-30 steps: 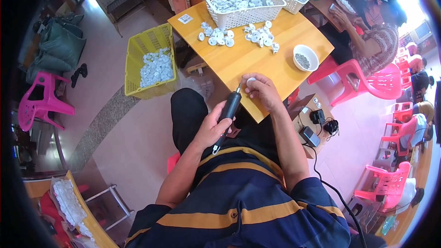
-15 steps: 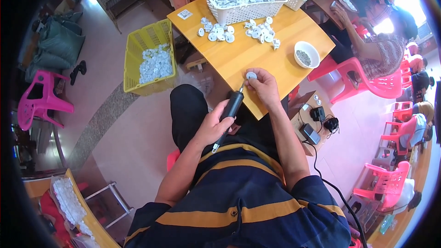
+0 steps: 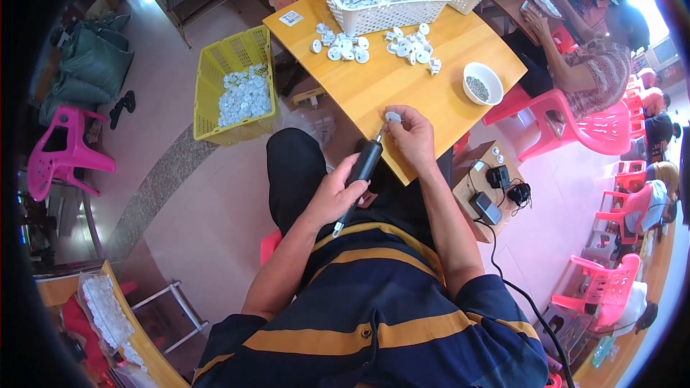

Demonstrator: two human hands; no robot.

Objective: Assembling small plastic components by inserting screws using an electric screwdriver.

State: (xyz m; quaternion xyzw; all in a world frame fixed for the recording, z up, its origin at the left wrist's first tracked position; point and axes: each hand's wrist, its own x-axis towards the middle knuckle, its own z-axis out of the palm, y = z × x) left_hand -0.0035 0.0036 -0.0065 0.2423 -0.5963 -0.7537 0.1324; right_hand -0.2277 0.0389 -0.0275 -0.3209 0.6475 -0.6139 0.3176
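Note:
Wrapped round a black electric screwdriver (image 3: 365,163), my left hand (image 3: 336,196) holds it tilted up toward the table's near edge. The screwdriver's tip meets a small white round plastic part (image 3: 392,117). My right hand (image 3: 412,140) pinches that part between thumb and fingers, over the corner of the wooden table (image 3: 424,108). Any screw at the tip is too small to make out. A white bowl (image 3: 491,73) of small metal screws stands right of my right hand. Two loose piles of white plastic parts, a left pile (image 3: 346,47) and a right pile (image 3: 411,48), lie farther back.
White perforated baskets of parts, one a large basket (image 3: 388,20), stand at the table's back. A yellow crate (image 3: 208,93) of white pieces sits on the floor at left. Right of my legs, a cardboard box (image 3: 463,190) carries black adapters and a cable. A co-worker (image 3: 600,72) sits beyond.
My hands, the screwdriver and the white part stay almost in place; the part looks slightly more tilted. The view has shifted a little. The co-worker at right has moved slightly.

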